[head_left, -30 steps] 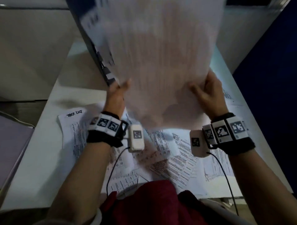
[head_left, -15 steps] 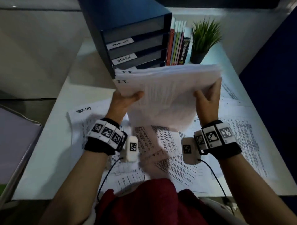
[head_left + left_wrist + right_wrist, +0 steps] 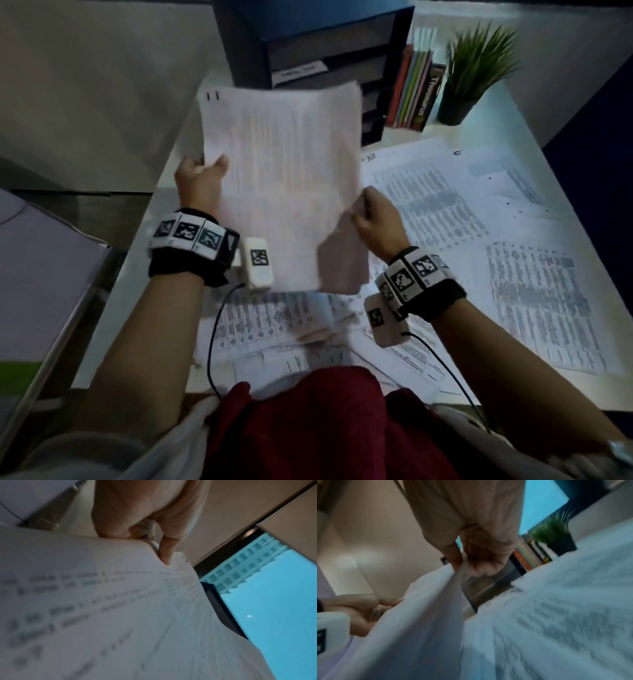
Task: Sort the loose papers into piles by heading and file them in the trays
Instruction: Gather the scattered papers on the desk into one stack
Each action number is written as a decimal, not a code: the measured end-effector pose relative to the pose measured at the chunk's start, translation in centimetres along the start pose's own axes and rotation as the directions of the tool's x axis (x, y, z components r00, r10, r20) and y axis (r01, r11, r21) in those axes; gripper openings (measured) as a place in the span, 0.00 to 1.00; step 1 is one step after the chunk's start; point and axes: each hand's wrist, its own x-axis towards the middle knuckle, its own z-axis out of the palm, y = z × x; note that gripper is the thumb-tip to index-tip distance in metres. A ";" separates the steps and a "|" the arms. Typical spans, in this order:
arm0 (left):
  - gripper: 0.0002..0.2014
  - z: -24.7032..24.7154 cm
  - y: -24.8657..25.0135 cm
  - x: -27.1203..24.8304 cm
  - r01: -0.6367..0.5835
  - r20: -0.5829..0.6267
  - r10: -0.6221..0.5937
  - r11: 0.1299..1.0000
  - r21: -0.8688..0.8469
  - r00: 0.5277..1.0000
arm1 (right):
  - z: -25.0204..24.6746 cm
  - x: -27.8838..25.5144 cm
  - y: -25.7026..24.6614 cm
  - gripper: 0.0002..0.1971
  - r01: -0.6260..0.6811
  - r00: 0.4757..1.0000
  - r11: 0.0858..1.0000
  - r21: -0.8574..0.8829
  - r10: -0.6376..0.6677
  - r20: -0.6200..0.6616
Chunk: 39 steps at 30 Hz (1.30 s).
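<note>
A stack of printed papers (image 3: pixel 284 178) headed "I I" is held up above the desk, in front of the dark blue tray unit (image 3: pixel 308 44). My left hand (image 3: pixel 200 178) grips the stack's left edge, thumb on top. My right hand (image 3: pixel 371 216) pinches its lower right edge. The left wrist view shows my fingers (image 3: pixel 164 553) curled round the fanned paper stack (image 3: pixel 102 601). In the right wrist view, thumb and fingers (image 3: pixel 457 555) pinch the paper stack (image 3: pixel 419 615). Loose printed sheets (image 3: pixel 513 267) cover the desk on the right and below the stack.
The tray unit has labelled slots (image 3: pixel 301 72). Upright books (image 3: pixel 414 89) and a potted plant (image 3: pixel 476 72) stand to its right. White desk (image 3: pixel 144 281) bare at the left edge; a purple surface (image 3: pixel 41 281) lies further left. Camera cables hang from both wrists.
The stack has come down from in front of my face, flattened out, then tilted up again; it sits more to the left now. My right hand has slid down to the lower right edge.
</note>
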 end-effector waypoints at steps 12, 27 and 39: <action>0.18 -6.8 -11.6 0.2 0.380 -0.182 -0.334 0.789 0.483 0.925 | 8.4 -2.2 2.2 0.10 -0.292 0.860 0.895 -0.338 0.400 0.317; 0.31 -7.7 -10.5 0.0 0.491 -0.303 -0.392 0.591 0.641 0.868 | 10.9 -2.4 0.5 0.13 -0.161 0.845 0.892 -0.422 0.346 0.409; 0.55 3.6 -9.4 -6.1 -0.082 0.285 -0.485 0.396 0.914 0.827 | 8.7 -1.4 2.7 0.16 -0.363 0.856 0.832 -0.420 0.476 0.203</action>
